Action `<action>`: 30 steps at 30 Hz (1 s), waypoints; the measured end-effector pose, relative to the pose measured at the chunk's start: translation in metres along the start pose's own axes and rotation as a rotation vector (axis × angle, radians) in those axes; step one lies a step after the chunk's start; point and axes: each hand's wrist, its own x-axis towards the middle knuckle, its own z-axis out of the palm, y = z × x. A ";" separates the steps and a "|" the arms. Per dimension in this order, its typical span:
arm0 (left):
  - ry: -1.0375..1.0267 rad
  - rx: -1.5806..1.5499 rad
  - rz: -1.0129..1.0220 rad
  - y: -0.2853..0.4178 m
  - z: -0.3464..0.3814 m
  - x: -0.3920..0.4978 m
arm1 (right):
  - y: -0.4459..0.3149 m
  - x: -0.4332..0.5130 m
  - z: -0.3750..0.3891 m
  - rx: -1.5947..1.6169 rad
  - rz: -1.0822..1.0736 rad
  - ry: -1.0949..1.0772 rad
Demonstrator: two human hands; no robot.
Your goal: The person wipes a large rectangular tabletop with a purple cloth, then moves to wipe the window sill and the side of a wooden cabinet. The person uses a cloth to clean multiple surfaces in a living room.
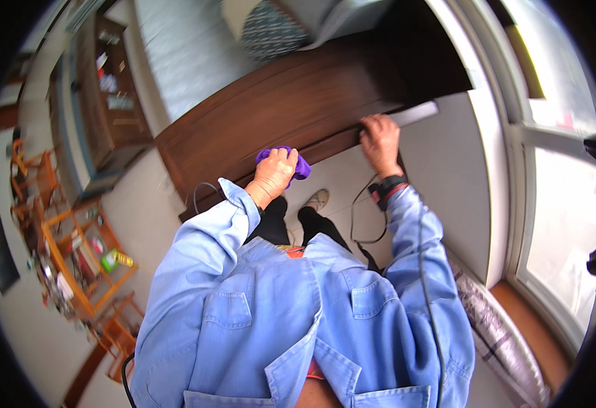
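Observation:
A purple cloth (pixel 300 166) is bunched under my left hand (pixel 276 171), whose fingers close over it at the near edge of a dark brown wooden headboard or bed end (pixel 277 112). Farther right, my right hand (pixel 381 140) has its fingertips on or close to the same wooden edge; it is slightly blurred, and I see nothing held in it. Both wrists wear dark bands. Past the wood lies a pale bed surface (pixel 190 56) with a patterned pillow or cushion (pixel 272 30).
A black cable (pixel 354 219) hangs by my right forearm, and my shoe (pixel 318 199) shows on the tiled floor below. A window (pixel 558 219) stands at the right. On the left are a dark wooden cabinet (pixel 119 127) and an orange wooden rack (pixel 73 255) holding several items.

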 end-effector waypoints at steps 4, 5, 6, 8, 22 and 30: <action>-0.002 0.038 0.070 0.039 0.011 0.064 | -0.007 -0.080 -0.063 0.027 0.109 -0.048; -0.016 0.056 0.075 0.048 0.014 0.079 | -0.004 -0.104 -0.077 0.021 0.142 -0.049; -0.032 0.073 0.079 0.058 0.017 0.095 | -0.001 -0.128 -0.089 0.012 0.187 -0.046; -0.004 0.111 0.147 0.076 0.023 0.123 | 0.004 -0.176 -0.107 -0.017 0.324 -0.069; 0.133 0.327 0.274 0.180 0.045 0.271 | 0.006 -0.324 -0.122 0.016 0.753 -0.083; 0.115 0.304 0.407 0.221 0.048 0.338 | 0.011 -0.290 -0.131 0.027 0.843 -0.067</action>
